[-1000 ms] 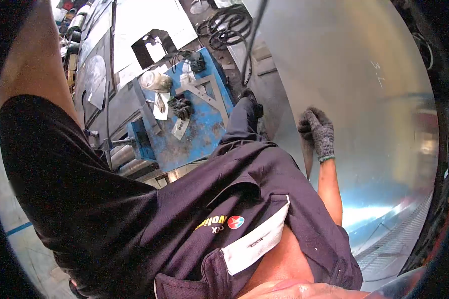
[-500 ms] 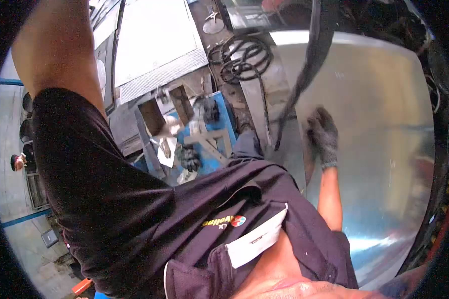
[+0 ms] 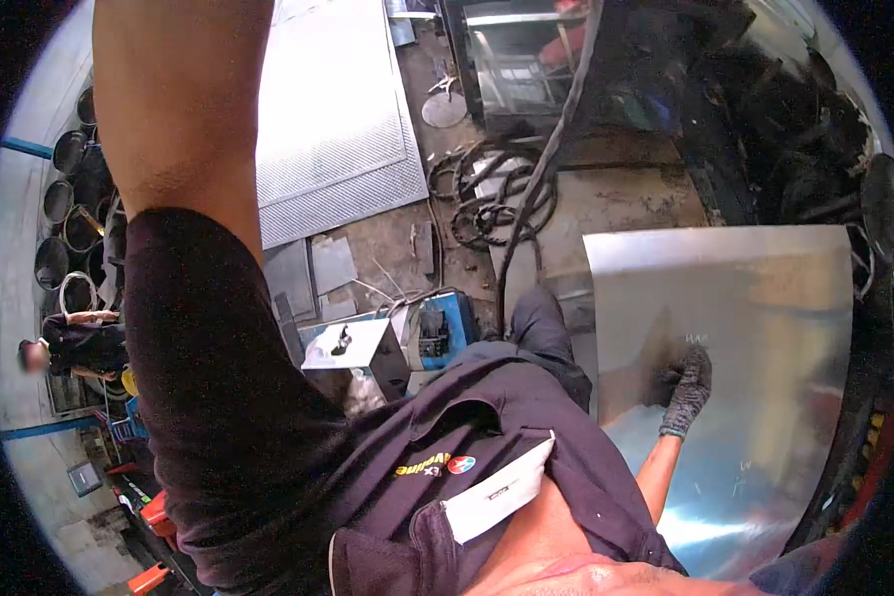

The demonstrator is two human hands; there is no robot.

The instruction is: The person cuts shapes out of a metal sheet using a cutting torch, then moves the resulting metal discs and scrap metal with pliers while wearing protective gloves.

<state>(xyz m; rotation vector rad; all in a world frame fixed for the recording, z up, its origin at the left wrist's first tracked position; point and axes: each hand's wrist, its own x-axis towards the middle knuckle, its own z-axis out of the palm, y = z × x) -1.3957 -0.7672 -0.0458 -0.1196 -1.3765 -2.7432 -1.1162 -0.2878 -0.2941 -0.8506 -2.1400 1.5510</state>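
My right hand, in a grey knitted glove, is over a shiny metal sheet at the right. Its fingers are close together and bent, with the tips just below a small scratched or written mark; what they hold, if anything, is too small to make out. A dark reflection lies beside the hand on the metal. More faint marks show lower on the sheet. My left arm is raised at the left and runs out of the top of the frame, so that hand is hidden from sight.
A coiled black cable lies on the floor, one length rising past the sheet. Beyond it is a large bright perforated panel. A blue machine with a metal box stands by my legs. Far left, another person is near round tubes.
The view has shifted, so the sheet appears lower. My right hand has moved nearer the mark on it. My left arm stays raised.
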